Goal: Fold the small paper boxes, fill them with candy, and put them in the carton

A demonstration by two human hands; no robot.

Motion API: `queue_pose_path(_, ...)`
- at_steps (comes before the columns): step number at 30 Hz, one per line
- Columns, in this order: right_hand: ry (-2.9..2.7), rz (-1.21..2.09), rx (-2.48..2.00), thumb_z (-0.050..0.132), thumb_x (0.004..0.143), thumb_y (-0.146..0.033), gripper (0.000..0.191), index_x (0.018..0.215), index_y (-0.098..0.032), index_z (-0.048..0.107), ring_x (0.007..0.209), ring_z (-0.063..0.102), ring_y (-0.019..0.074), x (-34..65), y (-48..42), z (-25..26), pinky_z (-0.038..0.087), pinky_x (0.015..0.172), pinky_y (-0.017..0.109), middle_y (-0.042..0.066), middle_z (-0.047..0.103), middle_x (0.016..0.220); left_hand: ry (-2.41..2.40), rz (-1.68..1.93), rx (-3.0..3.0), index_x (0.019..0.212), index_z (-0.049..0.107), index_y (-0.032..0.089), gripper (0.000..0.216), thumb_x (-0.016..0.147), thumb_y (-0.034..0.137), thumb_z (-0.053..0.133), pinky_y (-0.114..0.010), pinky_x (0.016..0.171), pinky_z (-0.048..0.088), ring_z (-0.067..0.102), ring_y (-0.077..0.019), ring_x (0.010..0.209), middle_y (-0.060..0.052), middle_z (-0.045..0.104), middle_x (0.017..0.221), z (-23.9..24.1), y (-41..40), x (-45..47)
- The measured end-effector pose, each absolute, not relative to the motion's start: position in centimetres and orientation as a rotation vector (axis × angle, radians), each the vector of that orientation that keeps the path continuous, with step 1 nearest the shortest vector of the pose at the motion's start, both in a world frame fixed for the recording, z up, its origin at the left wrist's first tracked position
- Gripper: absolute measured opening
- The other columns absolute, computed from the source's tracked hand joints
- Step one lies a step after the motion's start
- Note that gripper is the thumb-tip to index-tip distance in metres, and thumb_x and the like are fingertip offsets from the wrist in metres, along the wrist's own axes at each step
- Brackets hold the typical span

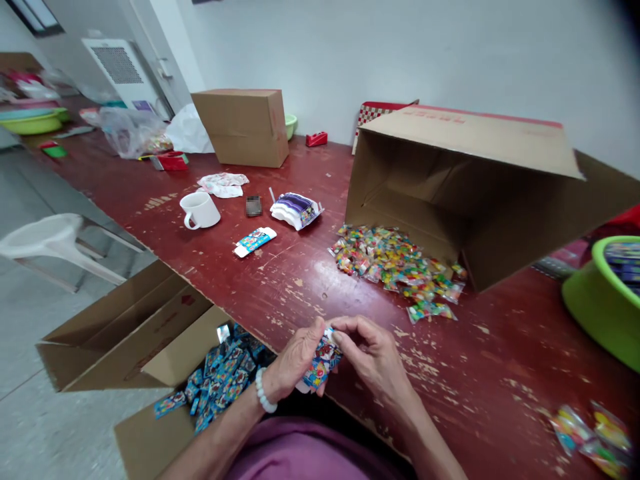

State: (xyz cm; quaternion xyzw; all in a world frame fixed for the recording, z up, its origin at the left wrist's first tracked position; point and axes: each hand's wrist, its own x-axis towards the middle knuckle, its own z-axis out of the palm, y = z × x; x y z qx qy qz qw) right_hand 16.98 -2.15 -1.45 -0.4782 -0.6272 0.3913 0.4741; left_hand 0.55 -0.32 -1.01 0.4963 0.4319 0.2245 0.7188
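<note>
Above the table's front edge, my left hand [300,357] wraps round a small blue printed carton [323,363]. The thumb and fingers of my right hand [367,343] are closed at the carton's upper end; whether they pinch a flap or something else there is hidden. Beyond my hands lies a pile of clear-wrapped colourful candies [395,260], spilling from the mouth of a large cardboard box [470,147] tipped on its side. A flattened blue carton [255,242] rests farther left on the red table [300,293].
An open cardboard box [135,333] on the left holds many blue cartons [225,373]. A white mug [200,210], a stack of flat cartons [297,210] and a closed box [245,127] stand farther back. A green basin [600,300] and loose candy packets [595,437] are right. A white stool [60,240] stands left.
</note>
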Motion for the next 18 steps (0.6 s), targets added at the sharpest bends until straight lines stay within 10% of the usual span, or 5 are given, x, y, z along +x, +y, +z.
queue_pose_path(18,-1.373,0.967,-1.258,0.056,0.093,-0.032,0.019,0.095,-0.022,0.072,0.090,0.062,0.0192,16.4,-2.6,-3.8,0.050,0.080,0.030,0.007,0.065,0.097,0.947,0.684,0.820,0.132,0.048,0.023,0.055,0.090,0.058,0.047,-0.023,0.042,0.046,0.060,-0.0119,0.046,-0.004,0.066,0.089,-2.3,-0.6,2.6)
